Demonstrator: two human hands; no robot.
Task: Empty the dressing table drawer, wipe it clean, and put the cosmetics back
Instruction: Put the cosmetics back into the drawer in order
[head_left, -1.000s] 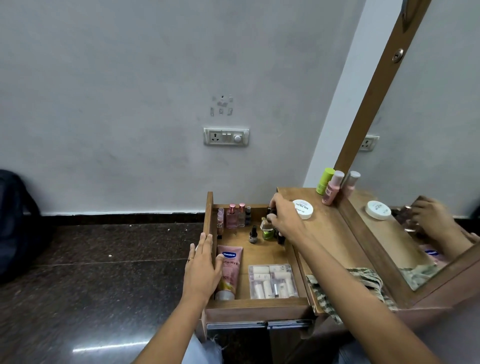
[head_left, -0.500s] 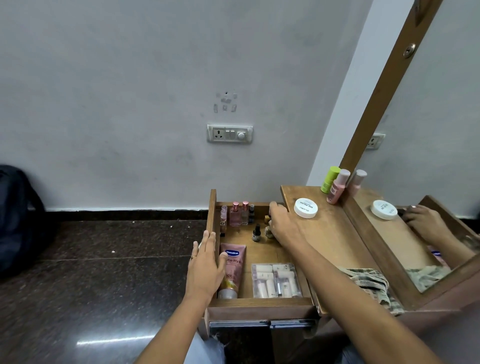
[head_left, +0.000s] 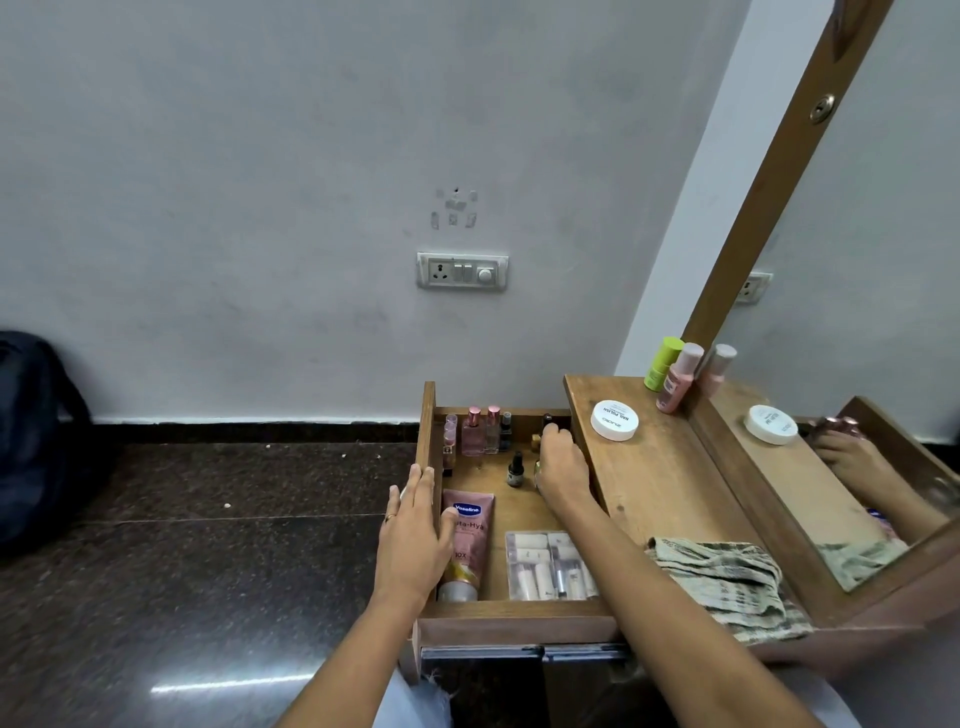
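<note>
Drawer (head_left: 514, 610): standing pulled out toward me at the left end of the dressing table (head_left: 670, 488), with cosmetics lying inside it.
Left hand (head_left: 415, 530): I am resting it on the drawer's left wall, fingers straight and close together, thumb hanging inside just beside the Vaseline tube (head_left: 467, 540).
Right hand (head_left: 563, 467): I am reaching into the far right corner of the drawer, fingers curling down over the small bottles there. My fingertips are touching a dark-capped bottle (head_left: 548, 422), but I cannot tell whether I am pinching it.
Hands together or apart: working apart, one at each side of the drawer.
Vaseline tube: lying flat along the left side, cap end pointing near.
Clear case (head_left: 550, 566): lying in the near right corner and holding small white tubes; my right forearm is crossing just beside its right edge.
Pink bottles (head_left: 474, 431): standing upright in a row against the far wall, toward the left.
Dropper bottle (head_left: 515, 470): standing alone mid-drawer, just left of my right hand.
White jar (head_left: 614, 420): sitting on the tabletop near its far left corner.
Green bottle (head_left: 661, 364) and pink bottle (head_left: 678, 384): standing side by side at the mirror (head_left: 857, 364) frame.
Cloth (head_left: 727, 577): lying crumpled at the near end of the tabletop.
Dark bag (head_left: 36, 441): sitting on the floor far to the left, against the wall.
</note>
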